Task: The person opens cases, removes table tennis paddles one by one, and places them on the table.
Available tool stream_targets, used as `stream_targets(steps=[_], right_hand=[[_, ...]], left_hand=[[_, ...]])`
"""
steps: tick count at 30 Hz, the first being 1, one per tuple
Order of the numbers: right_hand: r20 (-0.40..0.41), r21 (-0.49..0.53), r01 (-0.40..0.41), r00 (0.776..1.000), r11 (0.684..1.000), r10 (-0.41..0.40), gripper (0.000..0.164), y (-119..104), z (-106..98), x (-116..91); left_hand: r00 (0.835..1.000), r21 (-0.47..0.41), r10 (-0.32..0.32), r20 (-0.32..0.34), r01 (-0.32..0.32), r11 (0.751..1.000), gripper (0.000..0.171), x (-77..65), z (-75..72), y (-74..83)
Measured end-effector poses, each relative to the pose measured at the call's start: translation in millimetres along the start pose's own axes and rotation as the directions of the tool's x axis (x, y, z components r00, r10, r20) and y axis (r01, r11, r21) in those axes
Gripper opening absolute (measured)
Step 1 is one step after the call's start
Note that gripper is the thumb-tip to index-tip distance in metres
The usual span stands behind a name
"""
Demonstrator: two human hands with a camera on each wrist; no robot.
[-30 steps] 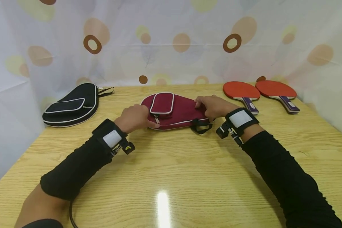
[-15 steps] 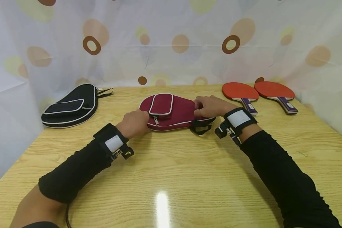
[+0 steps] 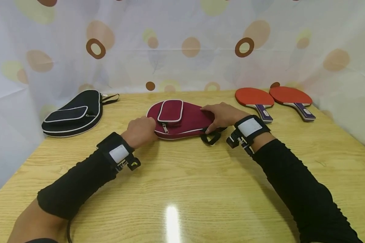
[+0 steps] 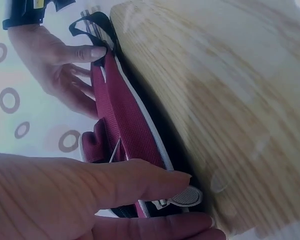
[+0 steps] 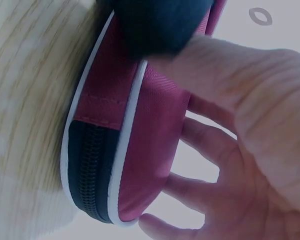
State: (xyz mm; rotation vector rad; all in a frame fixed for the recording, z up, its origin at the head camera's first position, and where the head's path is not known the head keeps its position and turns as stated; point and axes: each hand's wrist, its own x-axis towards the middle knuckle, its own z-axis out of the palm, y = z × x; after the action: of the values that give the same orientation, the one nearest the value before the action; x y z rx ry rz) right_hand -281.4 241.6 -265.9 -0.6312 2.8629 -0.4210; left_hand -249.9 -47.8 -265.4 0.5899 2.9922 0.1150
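Note:
A maroon table tennis bat case (image 3: 194,118) with white piping lies flat, its small pocket (image 3: 171,110) facing up. My left hand (image 3: 140,132) is at its rounded left end; in the left wrist view the thumb and fingers pinch a metal zipper pull (image 4: 186,197) on the side edge. My right hand (image 3: 223,116) holds the narrow right end, thumb at the near edge by the black strap loop (image 3: 211,138), fingers spread over the top. A stretch of side zipper (image 5: 91,170) shows closed in the right wrist view.
A black bat case (image 3: 76,114) with white piping lies at the back left. Two red-faced bats, one bat (image 3: 253,97) left of the other bat (image 3: 290,95), lie at the back right of the wooden table (image 3: 200,189). A patterned curtain (image 3: 170,67) hangs behind.
My left hand has shifted slightly toward me along the case's left end. My right thumb has moved down to the near edge by the strap, with the fingers spreading over the top.

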Motion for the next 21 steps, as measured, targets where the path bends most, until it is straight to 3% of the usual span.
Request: stream_targets(steps=[10, 21], right_hand=[[0.021, 0.009, -0.033, 0.999, 0.999, 0.033, 0.084, -1.6, 1.2, -0.1], [0.005, -0.012, -0.025, 1.0, 1.0, 0.025, 0.084, -3.5, -1.0, 1.2]], left_hand=[[1.0, 0.022, 0.0, 0.022, 0.0, 1.0, 0.021, -1.2, 2.2, 0.7], [0.998, 0.022, -0.008, 0.069, 0.006, 1.0, 0.03, 0.2, -2.9, -1.9]])
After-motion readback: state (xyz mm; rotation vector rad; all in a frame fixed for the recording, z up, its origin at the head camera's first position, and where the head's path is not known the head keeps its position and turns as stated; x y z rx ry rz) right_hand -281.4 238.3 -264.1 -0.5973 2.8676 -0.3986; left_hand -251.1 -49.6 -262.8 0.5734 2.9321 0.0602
